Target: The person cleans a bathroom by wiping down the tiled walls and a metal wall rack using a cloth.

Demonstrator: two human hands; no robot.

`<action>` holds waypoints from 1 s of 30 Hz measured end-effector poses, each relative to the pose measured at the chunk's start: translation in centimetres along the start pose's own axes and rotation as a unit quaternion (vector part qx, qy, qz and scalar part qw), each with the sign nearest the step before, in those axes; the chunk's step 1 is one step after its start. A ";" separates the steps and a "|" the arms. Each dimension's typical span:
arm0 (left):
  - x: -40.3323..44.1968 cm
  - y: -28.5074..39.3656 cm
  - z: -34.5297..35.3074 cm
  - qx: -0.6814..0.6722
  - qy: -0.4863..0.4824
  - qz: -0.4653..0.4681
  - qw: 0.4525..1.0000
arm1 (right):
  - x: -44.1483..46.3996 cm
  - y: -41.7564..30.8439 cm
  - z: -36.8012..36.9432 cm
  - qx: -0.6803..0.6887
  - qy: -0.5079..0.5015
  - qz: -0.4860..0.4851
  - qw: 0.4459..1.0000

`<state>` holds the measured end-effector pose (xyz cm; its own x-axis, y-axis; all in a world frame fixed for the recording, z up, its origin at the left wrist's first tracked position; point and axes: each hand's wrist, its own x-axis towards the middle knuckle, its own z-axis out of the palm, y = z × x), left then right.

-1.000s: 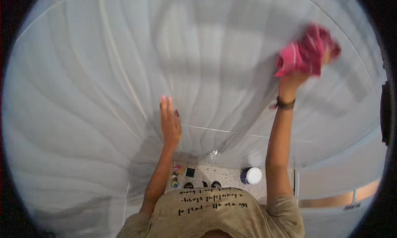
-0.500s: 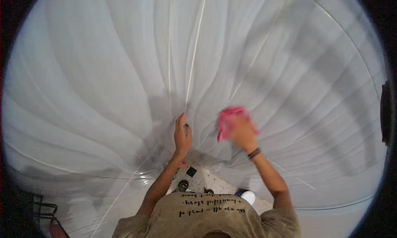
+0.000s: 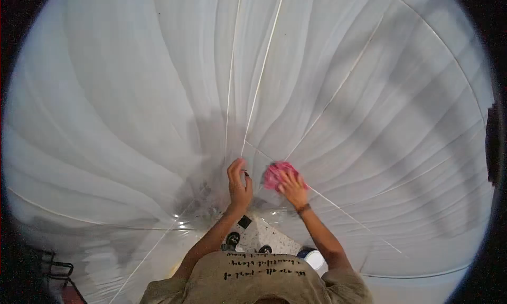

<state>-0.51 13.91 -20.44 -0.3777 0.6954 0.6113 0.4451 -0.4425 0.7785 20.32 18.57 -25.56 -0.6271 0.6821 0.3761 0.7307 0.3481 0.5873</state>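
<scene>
A pale grey, glossy, wave-veined panelled surface [image 3: 132,93] with thin white seams fills most of the view. My right hand [image 3: 293,188] presses a crumpled pink cloth [image 3: 274,173] against it, fingers spread over the cloth. To the left, my left hand [image 3: 239,185] is at the same surface with its fingers curved and the thumb apart. A small dark spot shows by the thumb tip; I cannot make out what it is. Nothing clearly lies between those fingers.
Below is a speckled floor [image 3: 272,235] with a black square [image 3: 244,222] on it, near my feet. A blue container with a white top [image 3: 314,259] stands by my right arm. A black metal frame [image 3: 58,267] is at the lower left.
My right hand has moved left and toward me with the pink cloth. My left hand has shifted slightly right and down. The view has tilted a little.
</scene>
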 end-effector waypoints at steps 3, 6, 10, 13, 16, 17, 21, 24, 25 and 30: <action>0.1 -0.3 -1.0 -0.016 -0.031 0.004 0.999 | 2.3 5.0 -8.9 0.131 -0.183 0.197 0.954; -0.1 0.0 -1.1 -0.043 -0.044 -0.017 0.998 | 11.2 11.3 -17.7 0.047 0.264 0.344 0.900; -1.2 0.2 -0.5 -0.025 -0.037 0.001 0.999 | 21.2 11.8 -20.1 0.127 0.342 0.292 0.884; -1.8 0.0 0.1 0.028 -0.018 0.026 0.999 | 23.5 5.2 -15.0 0.122 0.258 0.145 0.948; -1.6 0.0 0.6 0.044 -0.004 0.028 0.999 | 15.7 -1.9 -5.9 0.101 0.088 0.042 0.990; -1.8 0.1 0.4 0.046 -0.005 0.020 0.999 | 11.3 -3.7 -3.3 0.020 0.076 -0.016 0.997; 0.2 0.6 0.4 0.015 -0.094 0.045 0.994 | 9.7 -2.8 -4.6 0.027 0.072 0.001 0.997; 2.0 -0.4 1.2 0.007 -0.127 0.086 0.988 | 17.7 3.6 -14.5 0.167 0.176 0.161 0.957; 3.1 -0.5 1.7 0.028 -0.145 0.090 0.985 | 20.2 6.3 -18.5 0.142 0.271 0.207 0.929; 5.0 0.6 2.5 0.008 -0.094 0.090 0.992 | 22.9 10.0 -23.7 0.075 0.355 0.250 0.898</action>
<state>-0.06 18.55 -17.23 -0.1342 0.6999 0.7015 0.5050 -0.5608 0.6561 6.83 22.41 5.95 -0.1854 0.2145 0.9590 0.9637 0.2304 0.1347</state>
